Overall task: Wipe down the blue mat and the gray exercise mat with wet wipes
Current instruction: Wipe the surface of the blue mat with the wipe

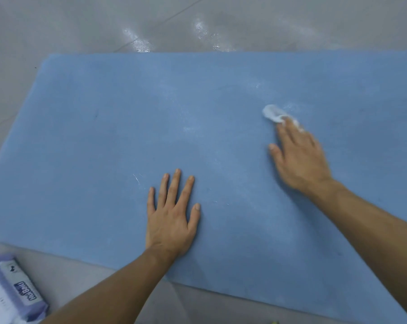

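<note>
Soft, even indoor light in one wide-angle view, with motion blur on the right side.

Overhead light throws white glare patches on the glossy floor (139, 43) beyond the blue mat (104, 136), and a paler sheen runs across the mat's middle. Shadows are faint, with only a thin dark edge under the left grip (172, 218) and along the forearms. The right grip (298, 157) and the white wipe (271, 113) at its fingertips are blurred, while the left grip is sharper. The mat's edges bow with lens distortion. The wipes pack (10, 295) in the lower-left corner looks soft and stretched.

Glossy gray floor (57, 26), blue mat (104, 136), wipes pack (13, 298)
</note>
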